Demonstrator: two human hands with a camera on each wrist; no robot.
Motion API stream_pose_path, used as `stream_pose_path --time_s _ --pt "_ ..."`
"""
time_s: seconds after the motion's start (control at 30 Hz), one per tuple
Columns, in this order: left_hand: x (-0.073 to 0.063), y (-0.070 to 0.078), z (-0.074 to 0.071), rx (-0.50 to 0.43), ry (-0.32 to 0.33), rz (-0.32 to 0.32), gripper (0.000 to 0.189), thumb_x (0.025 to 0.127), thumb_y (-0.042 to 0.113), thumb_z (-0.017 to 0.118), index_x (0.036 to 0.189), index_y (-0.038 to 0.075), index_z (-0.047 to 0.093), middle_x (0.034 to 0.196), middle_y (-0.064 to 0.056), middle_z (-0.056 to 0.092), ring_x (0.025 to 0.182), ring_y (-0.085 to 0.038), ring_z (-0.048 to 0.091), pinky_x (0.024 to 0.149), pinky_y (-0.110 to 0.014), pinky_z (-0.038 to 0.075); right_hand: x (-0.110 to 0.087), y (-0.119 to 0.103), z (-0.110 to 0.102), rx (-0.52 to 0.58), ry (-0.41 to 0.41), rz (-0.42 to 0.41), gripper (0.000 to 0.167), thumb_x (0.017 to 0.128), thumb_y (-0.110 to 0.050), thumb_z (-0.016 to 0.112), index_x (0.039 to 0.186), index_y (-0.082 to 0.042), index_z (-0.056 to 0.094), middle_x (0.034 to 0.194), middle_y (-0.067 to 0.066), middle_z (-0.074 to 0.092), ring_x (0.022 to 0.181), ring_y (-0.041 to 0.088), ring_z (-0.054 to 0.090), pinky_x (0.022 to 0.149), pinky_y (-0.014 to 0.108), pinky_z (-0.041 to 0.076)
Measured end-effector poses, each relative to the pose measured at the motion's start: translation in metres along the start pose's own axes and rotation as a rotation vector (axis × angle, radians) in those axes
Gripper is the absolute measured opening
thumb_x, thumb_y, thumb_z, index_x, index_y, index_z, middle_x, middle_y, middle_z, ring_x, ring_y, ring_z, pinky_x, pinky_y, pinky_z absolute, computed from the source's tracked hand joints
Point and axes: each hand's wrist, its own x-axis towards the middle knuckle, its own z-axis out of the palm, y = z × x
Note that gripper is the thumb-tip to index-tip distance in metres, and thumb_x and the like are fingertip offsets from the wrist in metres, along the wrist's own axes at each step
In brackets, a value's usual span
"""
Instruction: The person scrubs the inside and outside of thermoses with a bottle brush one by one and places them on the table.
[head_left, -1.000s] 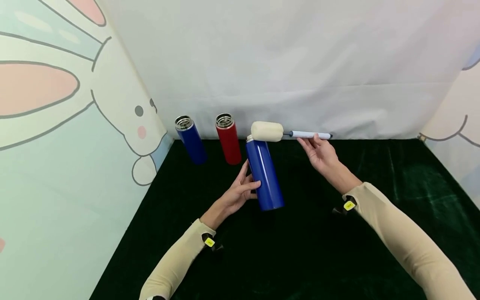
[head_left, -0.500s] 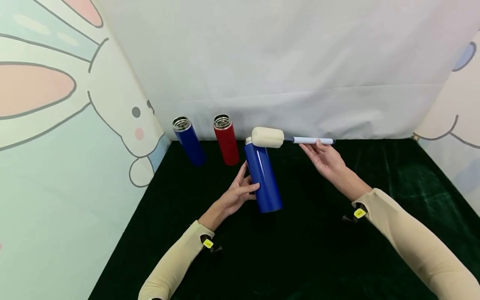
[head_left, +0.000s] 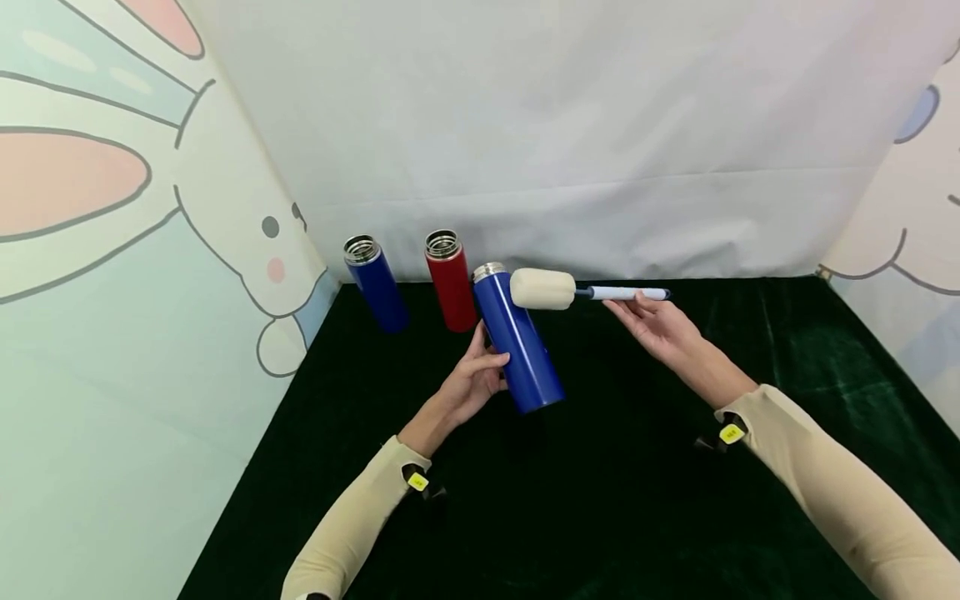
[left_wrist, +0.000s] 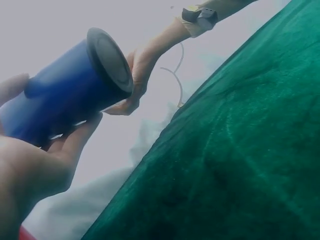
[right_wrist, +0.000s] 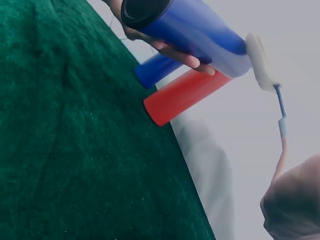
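Observation:
My left hand (head_left: 471, 377) grips a blue bottle (head_left: 521, 354) round its lower half. The bottle leans with its metal mouth up and to the left; its dark base (left_wrist: 111, 60) faces the left wrist camera. My right hand (head_left: 667, 335) pinches the light-blue handle of a bottle brush (head_left: 626, 293), held about level. The brush's cream sponge head (head_left: 542, 288) overlaps the bottle's upper side, just below and right of the mouth, in the head view. In the right wrist view the sponge head (right_wrist: 259, 60) appears by the bottle's top end; whether they touch I cannot tell.
A second blue bottle (head_left: 381, 292) and a red bottle (head_left: 453, 292) stand uncapped at the back left of the dark green cloth-covered table (head_left: 600, 500). A white sheet (head_left: 570, 125) hangs behind, and a rabbit-printed wall (head_left: 112, 375) rises on the left.
The brush has come down and slightly right with my right hand. The held bottle has shifted left and tilted a little more, and its mouth now shows clear of the sponge head.

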Motion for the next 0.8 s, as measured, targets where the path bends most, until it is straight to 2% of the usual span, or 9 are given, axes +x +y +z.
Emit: stream_pose_path --time_s 0.1,0.2,0.27,0.33,0.43,0.53,0.63,0.73,0.8 --pt "0.001 0.001 -0.001 -0.001 0.012 0.016 0.088 0.095 0.006 0.053 0.159 0.046 0.009 0.155 -0.009 0.037 0.127 -0.023 0.059 0.097 -0.042 0.053 -0.005 -0.003 -0.005 -0.091 -0.001 0.060 0.049 0.104 -0.002 0.050 0.146 -0.026 0.037 0.132 0.016 0.057 0.152 0.017 0.035 0.121 0.031 0.035" --pt "0.000 0.003 -0.001 -0.002 0.034 0.027 0.089 0.095 0.005 0.051 0.159 0.048 0.008 0.156 -0.009 0.033 0.127 -0.022 0.057 0.096 -0.042 0.052 -0.010 -0.006 -0.012 -0.196 -0.013 0.110 0.040 0.106 -0.004 0.049 0.141 -0.022 0.039 0.123 0.018 0.061 0.133 0.029 0.058 0.118 0.033 0.041" --pt "-0.001 0.004 -0.002 -0.008 0.049 0.030 0.088 0.096 0.005 0.051 0.159 0.048 0.008 0.157 -0.009 0.030 0.128 -0.022 0.055 0.097 -0.042 0.052 -0.013 -0.007 -0.017 -0.263 -0.033 0.154 0.036 0.107 -0.006 0.045 0.140 -0.021 0.038 0.123 0.018 0.060 0.120 0.032 0.064 0.115 0.035 0.043" --pt "-0.001 0.005 -0.003 -0.019 0.057 0.027 0.086 0.097 0.007 0.050 0.159 0.049 0.008 0.158 -0.009 0.028 0.131 -0.024 0.052 0.100 -0.043 0.050 -0.016 -0.009 -0.022 -0.320 -0.056 0.187 0.035 0.109 -0.008 0.042 0.141 -0.021 0.034 0.127 0.017 0.059 0.115 0.034 0.066 0.114 0.036 0.045" --pt "-0.001 0.006 -0.004 -0.045 0.057 0.023 0.082 0.101 0.007 0.048 0.160 0.048 0.008 0.162 -0.009 0.023 0.142 -0.030 0.042 0.109 -0.051 0.044 -0.021 -0.012 -0.027 -0.395 -0.097 0.209 0.046 0.110 -0.010 0.038 0.150 -0.025 0.022 0.129 0.017 0.058 0.117 0.033 0.066 0.113 0.037 0.046" --pt "-0.002 0.007 -0.004 -0.087 0.065 0.012 0.082 0.103 0.007 0.047 0.160 0.047 0.004 0.166 -0.008 0.017 0.150 -0.037 0.029 0.119 -0.062 0.030 -0.026 -0.018 -0.029 -0.466 -0.131 0.197 0.067 0.111 -0.010 0.035 0.160 -0.033 -0.003 0.127 0.016 0.059 0.118 0.030 0.066 0.111 0.038 0.048" --pt "-0.004 0.007 -0.004 -0.128 0.070 -0.004 0.085 0.105 0.006 0.047 0.159 0.049 -0.001 0.168 -0.008 0.012 0.154 -0.041 0.020 0.122 -0.068 0.017 -0.029 -0.023 -0.028 -0.516 -0.147 0.187 0.078 0.111 -0.010 0.034 0.158 -0.034 -0.024 0.125 0.015 0.062 0.117 0.029 0.067 0.109 0.038 0.050" --pt "-0.005 0.008 -0.004 -0.149 0.038 -0.006 0.087 0.105 0.003 0.046 0.158 0.050 -0.005 0.170 -0.010 0.009 0.156 -0.043 0.015 0.121 -0.071 0.013 -0.029 -0.026 -0.026 -0.520 -0.154 0.190 0.080 0.111 -0.011 0.034 0.156 -0.034 -0.028 0.125 0.015 0.062 0.117 0.029 0.067 0.110 0.037 0.049" --pt "-0.005 0.008 -0.004 -0.148 0.004 0.001 0.090 0.105 0.001 0.046 0.158 0.051 -0.005 0.170 -0.011 0.008 0.157 -0.044 0.013 0.120 -0.073 0.012 -0.028 -0.026 -0.025 -0.484 -0.144 0.193 0.079 0.111 -0.012 0.034 0.157 -0.035 -0.026 0.126 0.016 0.061 0.116 0.030 0.067 0.112 0.036 0.047"
